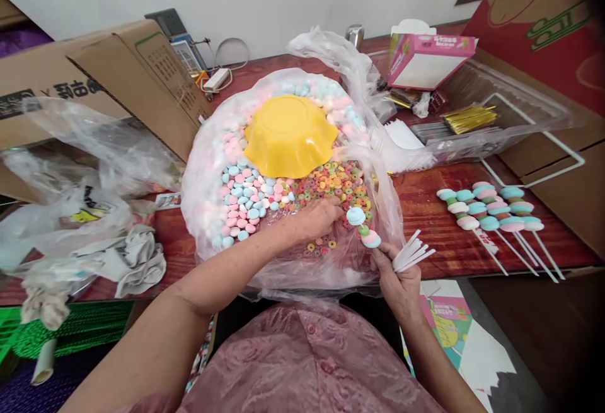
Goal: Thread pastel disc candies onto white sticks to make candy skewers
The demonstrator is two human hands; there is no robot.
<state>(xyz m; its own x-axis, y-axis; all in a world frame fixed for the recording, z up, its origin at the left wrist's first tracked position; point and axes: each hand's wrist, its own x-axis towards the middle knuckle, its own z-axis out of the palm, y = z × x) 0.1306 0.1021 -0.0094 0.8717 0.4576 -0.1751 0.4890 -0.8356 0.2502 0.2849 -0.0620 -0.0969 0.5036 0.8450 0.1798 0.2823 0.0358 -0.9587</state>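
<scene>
Reddish wooden tabletop (425,192) fills your view, backed by a white wall and crowded with cardboard boxes and crumpled plastic. At its centre sits a big clear plastic bag (208,167), open toward you, holding pastel pink, blue and white marshmallow candies (243,202) on its left side and colourful ring candies (338,186) on its right; a yellow scalloped bowl (288,134) rests upside down on top of the sweets. Your left hand (317,217) reaches into the bag, fingers curled down onto the ring candies. Your right hand (399,277), just right of the bag's mouth, grips a fan of white sticks (412,254) and one partly filled skewer (363,227) carrying three sweets. Further right of the bag lie about five finished skewers (491,208), so several are done while the bag looks far from used up.
</scene>
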